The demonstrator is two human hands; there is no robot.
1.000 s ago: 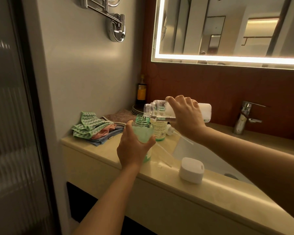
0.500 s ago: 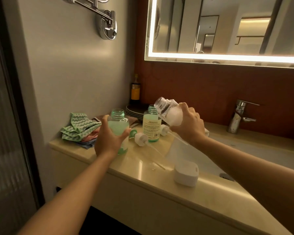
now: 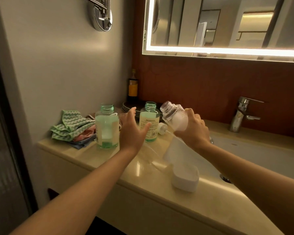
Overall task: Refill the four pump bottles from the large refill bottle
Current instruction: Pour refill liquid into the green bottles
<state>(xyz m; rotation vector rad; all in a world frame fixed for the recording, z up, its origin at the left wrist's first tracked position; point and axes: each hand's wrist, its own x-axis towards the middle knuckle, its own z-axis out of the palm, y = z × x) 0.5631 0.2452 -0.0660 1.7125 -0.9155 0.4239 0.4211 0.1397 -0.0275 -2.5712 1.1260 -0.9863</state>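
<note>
Green-tinted pump bottle (image 3: 107,128) stands uncapped on counter (image 3: 85,150). Left hand (image 3: 132,131) released, fingers spread beside it. Right hand (image 3: 193,128) grips tilted refill bottle (image 3: 174,116).

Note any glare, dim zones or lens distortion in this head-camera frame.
Head view: the mirror's light strip blows out to white; the counter carries a soft sheen; the doorway at left is dim. Wide-angle bend tilts the wall edges. The refill bottle in the right hand stays readable; left hand slightly soft.
</note>
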